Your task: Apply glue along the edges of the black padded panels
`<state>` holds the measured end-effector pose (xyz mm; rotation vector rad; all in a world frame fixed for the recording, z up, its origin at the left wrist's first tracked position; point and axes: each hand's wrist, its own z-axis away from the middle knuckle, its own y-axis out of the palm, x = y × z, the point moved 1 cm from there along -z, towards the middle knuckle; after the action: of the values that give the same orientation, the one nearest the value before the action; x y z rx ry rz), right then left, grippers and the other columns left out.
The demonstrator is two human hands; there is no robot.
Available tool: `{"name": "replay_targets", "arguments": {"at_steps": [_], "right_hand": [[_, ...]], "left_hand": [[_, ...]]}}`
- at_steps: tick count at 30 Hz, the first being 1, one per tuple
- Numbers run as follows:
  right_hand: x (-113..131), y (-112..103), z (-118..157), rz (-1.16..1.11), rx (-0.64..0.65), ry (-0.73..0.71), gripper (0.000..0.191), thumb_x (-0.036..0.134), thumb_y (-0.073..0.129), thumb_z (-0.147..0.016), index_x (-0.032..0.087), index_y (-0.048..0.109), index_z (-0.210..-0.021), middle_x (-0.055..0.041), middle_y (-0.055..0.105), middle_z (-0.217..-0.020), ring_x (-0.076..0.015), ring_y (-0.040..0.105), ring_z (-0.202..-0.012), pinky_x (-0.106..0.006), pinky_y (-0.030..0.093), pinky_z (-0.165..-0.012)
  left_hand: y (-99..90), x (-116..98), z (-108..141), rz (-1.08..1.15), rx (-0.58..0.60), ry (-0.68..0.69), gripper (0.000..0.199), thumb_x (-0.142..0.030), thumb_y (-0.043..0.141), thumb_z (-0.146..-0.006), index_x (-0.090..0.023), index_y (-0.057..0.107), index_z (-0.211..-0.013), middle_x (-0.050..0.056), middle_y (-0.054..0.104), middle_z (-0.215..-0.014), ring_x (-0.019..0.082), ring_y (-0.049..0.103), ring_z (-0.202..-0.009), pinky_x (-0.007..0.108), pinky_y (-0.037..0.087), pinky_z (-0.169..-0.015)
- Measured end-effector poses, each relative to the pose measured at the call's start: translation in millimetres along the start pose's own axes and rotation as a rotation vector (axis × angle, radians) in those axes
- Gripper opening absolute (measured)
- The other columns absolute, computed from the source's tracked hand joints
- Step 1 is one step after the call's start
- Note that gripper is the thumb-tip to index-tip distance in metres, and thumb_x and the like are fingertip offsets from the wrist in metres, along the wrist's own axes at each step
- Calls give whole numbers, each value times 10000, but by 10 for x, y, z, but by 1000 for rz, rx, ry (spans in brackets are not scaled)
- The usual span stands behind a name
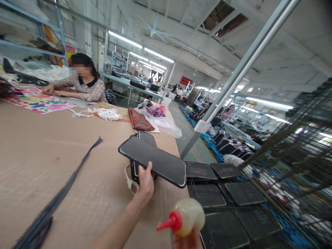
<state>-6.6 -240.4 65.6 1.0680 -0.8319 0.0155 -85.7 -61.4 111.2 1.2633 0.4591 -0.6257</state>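
My left hand (146, 183) grips the near edge of a flat black panel (158, 159) with rounded corners and a pale line along its rim. The panel is tilted above the table's right side. Behind and below it, another black piece (146, 137) shows in part, and a white strap (131, 181) hangs beside it. In my right hand (185, 238) is a squeeze bottle (191, 216) of pale yellowish content. Its red nozzle points left, and the bottle is a short way below and right of the panel. Most of my right hand's fingers are hidden behind the bottle.
A brown-topped table (64, 148) carries a long dark strip (70, 183), white cords (106, 113) and folded red fabric (140, 120). Several black panels (225, 228) lie on a rack to the right. A co-worker (86, 81) sits at the far left, hands on patterned cloth (41, 100).
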Motion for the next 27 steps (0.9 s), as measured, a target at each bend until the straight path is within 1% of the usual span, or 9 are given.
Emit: {"name": "replay_targets", "arguments": {"at_steps": [3, 7, 12, 14, 16, 19, 21, 23, 27], "right_hand": [[-113, 211, -53, -73, -4, -7, 255, 383, 717, -652, 194, 671, -816, -40, 712, -772, -181, 655, -787, -307, 560, -686], [-27, 398, -162, -145, -33, -47, 287, 383, 738, -619, 191, 670, -821, -40, 709, -774, -181, 654, -756, -300, 557, -636], [39, 439, -207, -156, 4, 3, 320, 410, 735, -613, 203, 669, -848, -36, 705, -798, -175, 648, -786, -304, 552, -669], [56, 417, -226, -144, -1, 3, 325, 408, 726, -625, 194, 666, -861, -40, 703, -798, -176, 646, -786, -311, 550, -680], [78, 371, -258, -121, 0, 13, 340, 407, 722, -632, 175, 662, -874, -57, 703, -822, -179, 644, -786, -311, 548, -678], [103, 269, -309, -72, -1, 45, 381, 427, 755, -581, 153, 667, -831, -75, 704, -815, -190, 646, -762, -312, 547, -664], [96, 209, -318, -58, -23, 49, 393, 428, 775, -547, 158, 669, -812, -68, 706, -795, -195, 649, -750, -313, 547, -657], [65, 182, -296, -57, -36, 61, 390, 416, 777, -551, 166, 666, -828, -60, 706, -798, -196, 650, -748, -321, 547, -658], [-41, 199, -203, -38, 30, 117, 347, 401, 771, -568, 180, 662, -812, -42, 709, -778, -180, 647, -725, -326, 547, -666]], "left_hand": [[-4, 118, 215, 80, -51, -208, 117, -100, 574, -761, -204, 530, -794, -9, 646, -771, 129, 620, -726, 243, 514, -664], [-78, 146, 437, 60, -39, -412, 104, -50, 555, -748, -148, 575, -719, 33, 652, -685, 127, 615, -608, 231, 509, -594], [-259, 163, 619, 63, 55, -481, 78, -69, 622, -708, -146, 614, -702, 80, 683, -805, 164, 644, -739, 257, 514, -704], [-423, 175, 723, 68, 188, -543, 75, -128, 677, -689, -171, 615, -689, 67, 681, -814, 175, 643, -797, 275, 502, -757], [-640, 150, 835, -20, 402, -704, 147, -206, 738, -641, -198, 624, -732, 47, 674, -802, 186, 642, -799, 291, 495, -741], [-911, -63, 876, -362, 748, -890, 337, -253, 798, -544, -176, 641, -832, 62, 669, -770, 198, 638, -750, 276, 477, -652], [-916, -324, 722, -522, 878, -786, 411, -301, 791, -541, -153, 623, -886, 75, 669, -784, 195, 627, -736, 258, 451, -605], [-759, -593, 428, -626, 866, -500, 429, -318, 743, -609, -172, 565, -971, 47, 656, -812, 162, 607, -730, 236, 427, -602], [-343, -797, -250, -1009, 798, -1, 712, -304, 736, -560, -164, 434, -1190, 137, 521, -1212, 247, 476, -1115, 352, 366, -939]]}}
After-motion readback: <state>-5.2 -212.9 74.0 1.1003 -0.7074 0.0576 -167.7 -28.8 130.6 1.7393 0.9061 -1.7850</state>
